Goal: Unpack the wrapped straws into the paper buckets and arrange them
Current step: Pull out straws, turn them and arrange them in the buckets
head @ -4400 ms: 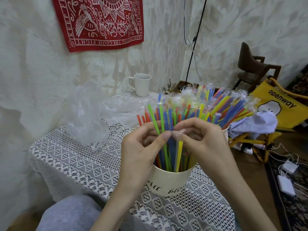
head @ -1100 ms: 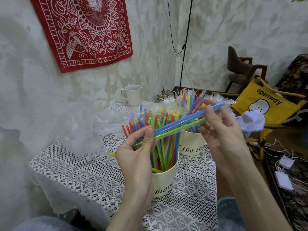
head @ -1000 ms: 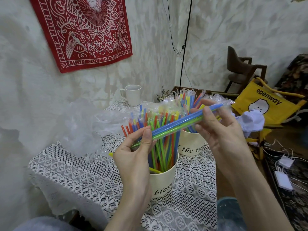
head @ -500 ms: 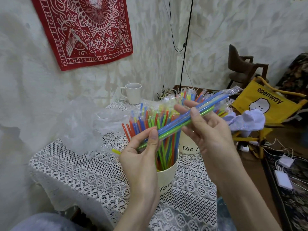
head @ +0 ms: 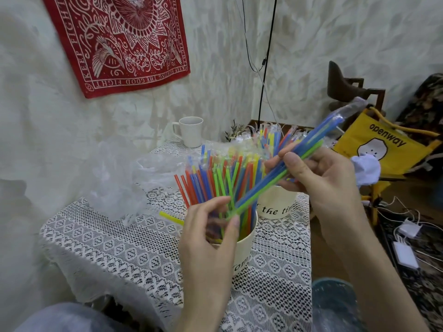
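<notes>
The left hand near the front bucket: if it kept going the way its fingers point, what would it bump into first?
Most likely the upright straws in the front paper bucket. The left hand points up and away, its fingertips pinching the low end of the blue and green straws. Depth is hard to judge here.

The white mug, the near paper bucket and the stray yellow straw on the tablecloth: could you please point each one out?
white mug (head: 191, 133), head view, on its front wall.
near paper bucket (head: 245, 251), head view, on its outer side wall.
stray yellow straw (head: 170, 218), head view, mid-length.
</notes>
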